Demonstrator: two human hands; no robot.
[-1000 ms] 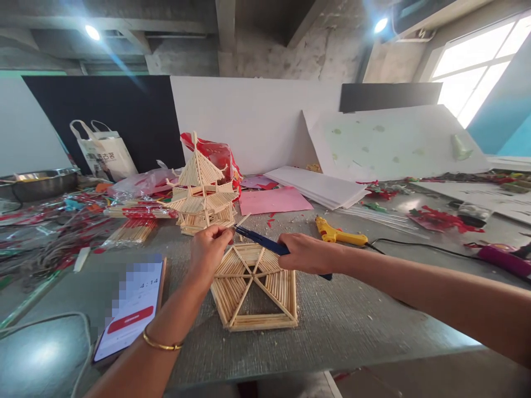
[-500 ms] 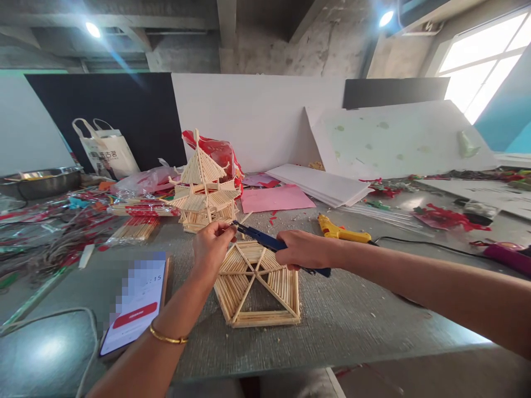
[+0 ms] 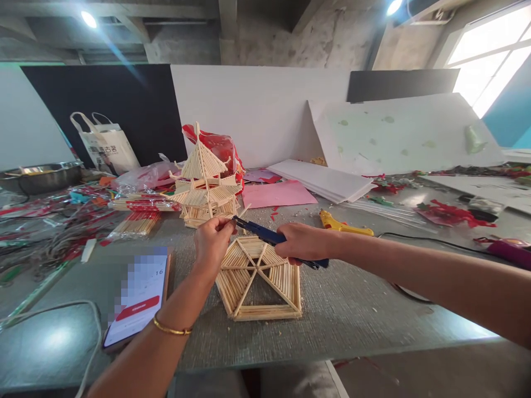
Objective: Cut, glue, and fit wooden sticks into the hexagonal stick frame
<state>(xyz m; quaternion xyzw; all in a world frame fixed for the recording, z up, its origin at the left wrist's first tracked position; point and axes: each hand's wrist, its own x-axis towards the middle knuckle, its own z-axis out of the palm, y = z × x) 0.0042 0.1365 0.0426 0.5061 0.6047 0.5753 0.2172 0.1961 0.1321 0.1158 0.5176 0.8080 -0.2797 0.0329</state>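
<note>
The left hand (image 3: 212,236) seemingly pinches a thin stick (image 3: 245,210) at the tip of the blue cutter (image 3: 269,235) that the right hand (image 3: 302,242) grips, over the hexagonal frame (image 3: 256,268) on the desk (image 3: 352,309). Trimming seems in hand, calling for steady fingers.

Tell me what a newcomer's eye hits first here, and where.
Probably the tiered stick pagoda, standing just beyond the left hand. Next, the hexagonal stick frame on the table nearer the viewer, its nearest wedge mostly open. Over its far side, the right hand grips a dark blue tool.
</note>
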